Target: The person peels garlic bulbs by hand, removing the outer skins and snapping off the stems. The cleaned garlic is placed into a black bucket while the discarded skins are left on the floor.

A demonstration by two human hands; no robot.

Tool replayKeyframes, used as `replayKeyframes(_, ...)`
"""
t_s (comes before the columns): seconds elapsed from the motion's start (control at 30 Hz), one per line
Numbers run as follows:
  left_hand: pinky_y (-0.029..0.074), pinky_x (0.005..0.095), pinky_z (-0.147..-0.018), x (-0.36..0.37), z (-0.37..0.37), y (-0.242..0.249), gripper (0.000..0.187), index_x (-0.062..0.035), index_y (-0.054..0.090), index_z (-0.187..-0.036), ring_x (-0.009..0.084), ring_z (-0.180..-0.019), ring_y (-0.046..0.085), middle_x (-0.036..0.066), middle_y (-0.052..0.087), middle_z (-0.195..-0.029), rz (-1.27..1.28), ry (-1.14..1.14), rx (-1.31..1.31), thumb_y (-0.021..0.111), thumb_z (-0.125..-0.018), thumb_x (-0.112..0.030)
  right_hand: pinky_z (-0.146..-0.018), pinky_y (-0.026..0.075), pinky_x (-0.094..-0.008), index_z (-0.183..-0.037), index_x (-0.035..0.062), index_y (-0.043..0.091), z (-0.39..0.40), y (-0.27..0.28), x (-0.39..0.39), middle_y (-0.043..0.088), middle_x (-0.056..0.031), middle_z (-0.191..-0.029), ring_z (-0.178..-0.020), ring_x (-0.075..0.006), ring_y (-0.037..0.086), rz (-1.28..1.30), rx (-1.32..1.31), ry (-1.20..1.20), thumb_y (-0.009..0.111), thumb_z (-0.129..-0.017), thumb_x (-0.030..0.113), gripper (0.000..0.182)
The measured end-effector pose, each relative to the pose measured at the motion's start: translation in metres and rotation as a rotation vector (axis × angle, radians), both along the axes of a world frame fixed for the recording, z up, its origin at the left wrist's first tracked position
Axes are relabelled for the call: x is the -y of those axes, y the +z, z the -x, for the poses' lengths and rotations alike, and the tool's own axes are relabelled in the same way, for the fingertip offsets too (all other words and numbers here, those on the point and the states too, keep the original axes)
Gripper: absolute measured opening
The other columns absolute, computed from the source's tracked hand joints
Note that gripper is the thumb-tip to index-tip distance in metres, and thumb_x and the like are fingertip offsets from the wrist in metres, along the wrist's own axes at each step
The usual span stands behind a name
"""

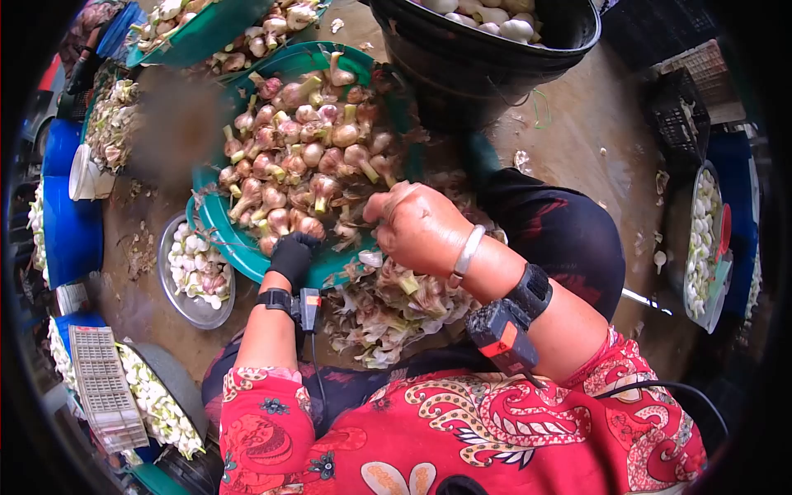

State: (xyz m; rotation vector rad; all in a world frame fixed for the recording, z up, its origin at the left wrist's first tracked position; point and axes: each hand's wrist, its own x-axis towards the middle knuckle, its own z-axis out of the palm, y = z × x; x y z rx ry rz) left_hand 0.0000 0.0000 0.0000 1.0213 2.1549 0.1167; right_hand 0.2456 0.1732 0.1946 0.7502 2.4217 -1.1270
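Note:
My left hand, in a black glove, is at the near rim of a green tub. Its fingers are curled against a garlic bulb at the near edge of the heap. Whole garlic bulbs with cut stems and purplish skins fill the tub. My bare right hand is closed in a fist above the tub's right side; what it holds, if anything, is hidden. Below it lies a pile of loose garlic skins, partly between my legs.
A metal bowl of pale peeled bulbs stands left of the tub. A large black bucket holding white bulbs is at the far side. More garlic fills a green basin. Black crates and a garlic tray are at the right.

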Motion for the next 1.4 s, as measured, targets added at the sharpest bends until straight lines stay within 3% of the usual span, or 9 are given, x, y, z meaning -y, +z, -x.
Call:
replayKeyframes(0.1,0.05,0.0264,-0.066,-0.043,-0.006,0.085,0.026,0.0015,0.068,-0.092,0.0137,-0.07,0.06,0.008,0.067,-0.079,-0.235,0.162,0.357,0.052,-0.071,0.001,-0.097,0.044,-0.0373,-0.139,0.0127,0.04,0.013,-0.018,-0.002,0.053,-0.0244,-0.128,-0.116,-0.0322,0.055,-0.038,-0.257,-0.202,0.062,-0.07,0.008,0.073)
replayKeyframes(0.2,0.05,0.0268,-0.07,-0.037,-0.04,0.174,0.027,0.0016,0.068,-0.094,0.0131,-0.075,0.061,0.008,0.068,-0.086,-0.316,0.265,0.66,0.052,-0.071,0.001,-0.091,0.045,-0.0297,-0.141,0.0109,0.038,0.025,-0.047,0.023,0.06,-0.0141,-0.119,-0.108,-0.0201,0.057,0.205,-0.625,-0.397,0.061,-0.067,0.0,0.078)
replayKeyframes(0.23,0.05,0.0267,-0.071,-0.033,-0.048,0.192,0.029,0.001,0.068,-0.096,0.0124,-0.078,0.061,0.006,0.068,-0.087,-0.357,0.243,0.734,0.053,-0.072,0.0,-0.087,0.046,-0.0274,-0.141,0.0109,0.039,0.022,-0.01,0.017,0.06,-0.0081,-0.115,-0.1,-0.0137,0.057,0.608,-0.435,-0.436,0.061,-0.069,-0.004,0.076)
replayKeyframes(0.4,0.051,0.0299,-0.083,-0.017,-0.084,0.226,0.039,0.0009,0.052,-0.125,0.0174,-0.09,0.063,0.009,0.062,-0.112,-0.77,0.544,1.082,0.058,-0.09,-0.015,-0.078,0.049,-0.0267,-0.122,0.01,0.049,0.03,-0.023,0.024,0.059,-0.0027,-0.1,-0.09,-0.0109,0.058,0.96,-0.814,-0.558,0.07,-0.064,-0.01,0.065)
replayKeyframes(0.5,0.05,0.0279,-0.084,-0.021,-0.093,0.215,0.036,0.0011,0.053,-0.124,0.0158,-0.092,0.062,0.008,0.062,-0.11,-0.979,0.625,1.094,0.057,-0.093,-0.018,-0.075,0.05,-0.0273,-0.119,0.0101,0.048,0.028,-0.011,0.031,0.059,-0.0036,-0.098,-0.089,-0.0119,0.058,0.917,-0.856,-0.605,0.074,-0.061,-0.009,0.066)
replayKeyframes(0.63,0.049,0.029,-0.085,-0.023,-0.088,0.201,0.032,0.0005,0.056,-0.119,0.0162,-0.096,0.061,0.008,0.063,-0.108,-0.948,0.511,0.67,0.057,-0.093,-0.017,-0.08,0.052,-0.0301,-0.12,0.0104,0.045,0.027,-0.007,0.035,0.058,-0.0033,-0.106,-0.095,-0.0133,0.058,0.759,-0.93,-0.557,0.074,-0.064,-0.008,0.066)
replayKeyframes(1.03,0.05,0.0253,-0.075,-0.03,-0.086,0.205,0.024,0.0015,0.059,-0.113,0.0108,-0.086,0.061,0.006,0.065,-0.101,-0.939,0.482,0.55,0.055,-0.093,-0.011,-0.084,0.052,-0.0316,-0.122,0.0091,0.045,0.028,-0.015,0.038,0.058,-0.0072,-0.11,-0.099,-0.017,0.06,0.837,-0.918,-0.668,0.074,-0.07,-0.005,0.061)
replayKeyframes(1.33,0.051,0.0274,-0.076,-0.02,-0.086,0.203,0.024,0.0034,0.061,-0.112,0.0124,-0.087,0.061,0.009,0.065,-0.1,-0.939,0.477,0.647,0.056,-0.09,-0.004,-0.075,0.056,-0.0313,-0.121,0.0084,0.044,0.023,-0.019,0.034,0.06,-0.0082,-0.107,-0.09,-0.0177,0.063,1.278,-0.834,-0.791,0.074,-0.076,0.003,0.054)
replayKeyframes(1.4,0.051,0.0282,-0.076,-0.019,-0.087,0.205,0.024,0.002,0.058,-0.114,0.0144,-0.087,0.063,0.007,0.064,-0.103,-0.96,0.246,0.409,0.052,-0.093,-0.008,-0.076,0.056,-0.0314,-0.121,0.0085,0.044,0.023,-0.016,0.033,0.059,-0.0078,-0.107,-0.092,-0.0174,0.062,1.299,-0.832,-0.783,0.074,-0.075,0.002,0.055)
